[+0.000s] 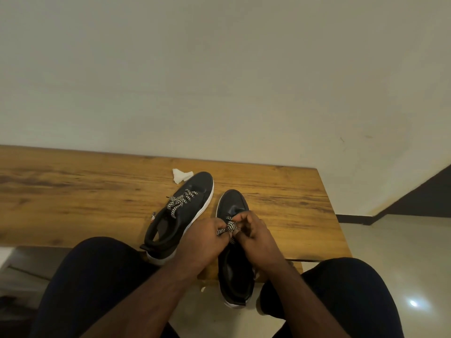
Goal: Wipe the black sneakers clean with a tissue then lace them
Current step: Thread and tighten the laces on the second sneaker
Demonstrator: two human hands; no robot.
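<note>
I see both hands, left hand (203, 236) & right hand (253, 234), pinching the checkered lace (228, 228) over the right sneaker (234, 252), just beside the laced sneaker (180, 211) on table (73, 191). Lace looks soft, floppy; I'd grip near tips.

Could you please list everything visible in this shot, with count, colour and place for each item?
left sneaker: one, black with white sole, on the table, laced, heel at the near edge.
right sneaker: one, black, heel overhanging the near table edge, under the hands.
shoelace: one, black-and-white patterned, pinched over the right sneaker.
tissue: one, white, crumpled, by the left sneaker's toe.
table: one, brown wood, against the wall.
wall: off-white, behind the table.
floor: pale tiles, at right.
left hand: pinches the shoelace.
right hand: pinches the shoelace.
</note>
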